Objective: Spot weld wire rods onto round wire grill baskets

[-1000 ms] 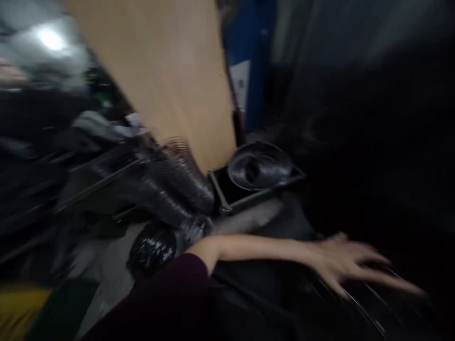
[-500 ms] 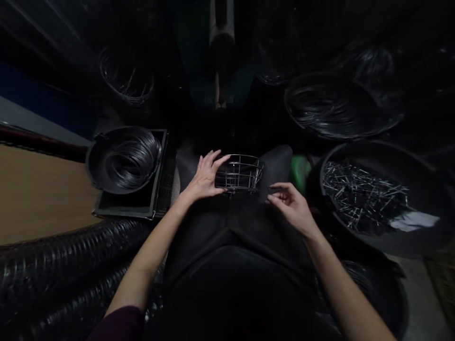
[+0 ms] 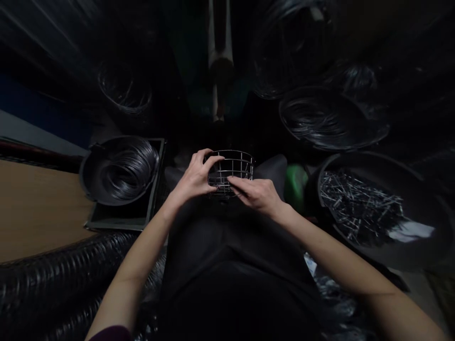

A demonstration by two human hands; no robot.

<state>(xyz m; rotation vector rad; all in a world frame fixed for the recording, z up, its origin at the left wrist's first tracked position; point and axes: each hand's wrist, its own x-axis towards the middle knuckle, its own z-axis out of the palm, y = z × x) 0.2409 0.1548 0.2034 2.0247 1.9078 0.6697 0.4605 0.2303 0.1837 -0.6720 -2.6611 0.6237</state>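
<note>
A small round wire basket (image 3: 232, 161) with a shiny metal grid sits in front of me, above my lap. My left hand (image 3: 195, 176) grips its left side, with the thumb low and the fingers over the upper ring. At the basket's near side is my right hand (image 3: 256, 193), its fingers pressed together against the lower wires. Whether a small piece is pinched in those fingertips is too dark to tell. Dark cloth (image 3: 227, 227) covers my lap below the basket.
To the right a wide dark tub (image 3: 423, 189) holds many short metal pins (image 3: 359, 203) and a white scrap (image 3: 411, 231). On the left, a wire coil (image 3: 130, 170) lies in a basin on a crate (image 3: 117, 218). A post (image 3: 220, 52) stands ahead; another wire coil (image 3: 316, 121) lies beyond.
My right hand has moved left from beside the basket to its near wires. My left hand still holds the basket, and the view has shifted slightly.
</note>
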